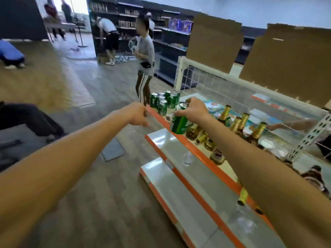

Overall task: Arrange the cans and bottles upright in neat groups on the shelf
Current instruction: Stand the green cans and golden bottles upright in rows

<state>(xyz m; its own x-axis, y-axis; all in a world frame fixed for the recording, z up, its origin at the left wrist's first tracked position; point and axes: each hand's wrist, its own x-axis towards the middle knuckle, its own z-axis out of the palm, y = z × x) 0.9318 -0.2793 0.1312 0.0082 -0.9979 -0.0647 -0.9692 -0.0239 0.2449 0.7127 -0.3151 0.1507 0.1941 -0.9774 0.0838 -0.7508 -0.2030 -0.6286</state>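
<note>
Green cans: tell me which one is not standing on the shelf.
The tilted can held in the right hand; the other green cans stand upright in a cluster at the shelf's far end.

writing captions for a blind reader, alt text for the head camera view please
A right hand holds a green can tilted above an orange-edged shop shelf, the left hand curled and empty beside it. A cluster of green cans stands upright at the far end; gold-foiled bottles stand and lie nearer.
</note>
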